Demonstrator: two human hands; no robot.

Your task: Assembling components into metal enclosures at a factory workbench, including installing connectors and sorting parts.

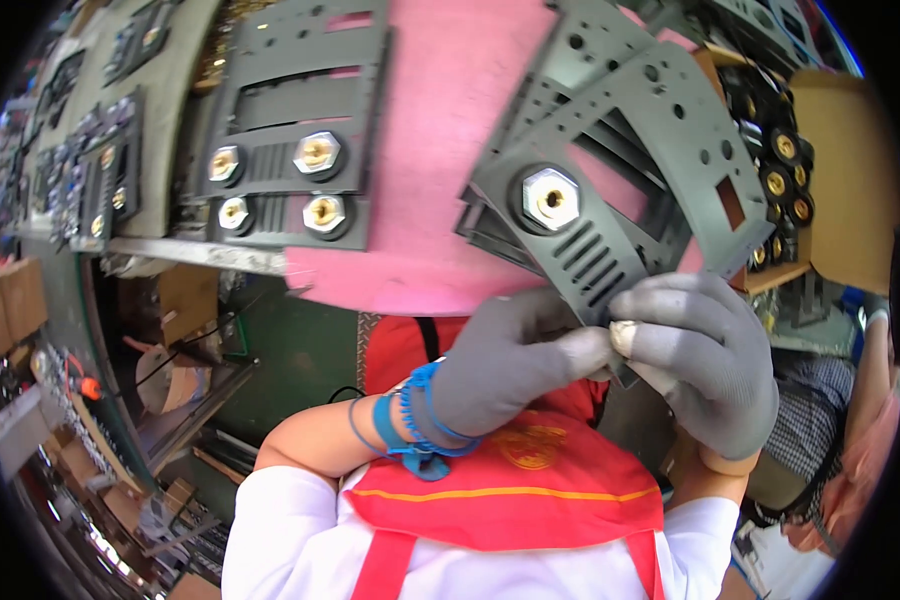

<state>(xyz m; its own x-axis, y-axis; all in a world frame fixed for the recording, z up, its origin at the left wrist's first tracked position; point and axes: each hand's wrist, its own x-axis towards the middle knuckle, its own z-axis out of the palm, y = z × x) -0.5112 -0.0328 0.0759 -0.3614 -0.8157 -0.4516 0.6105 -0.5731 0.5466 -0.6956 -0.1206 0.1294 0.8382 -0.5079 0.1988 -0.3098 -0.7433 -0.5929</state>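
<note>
A grey metal panel [685, 185] with slots, round holes and cut-out windows is tilted over other panels on the right of the bench. It carries a silver hex nut [550, 200] around a brass fitting. Both my hands wear grey gloves and close on the panel's near corner. My left hand [515, 362] pinches it from the left, its thumb reaching toward the other hand. My right hand [705, 360] has its fingers curled over the right side of that corner. Their fingertips meet there and hide whatever lies between them.
Pink sheeting [440, 150] covers the bench. At left, stacked grey panels [300, 85] bear several hex nuts with brass fittings. A cardboard box [850, 170] at right has several black round parts [785, 148] with brass centres. Another person's arm [875, 370] shows at far right.
</note>
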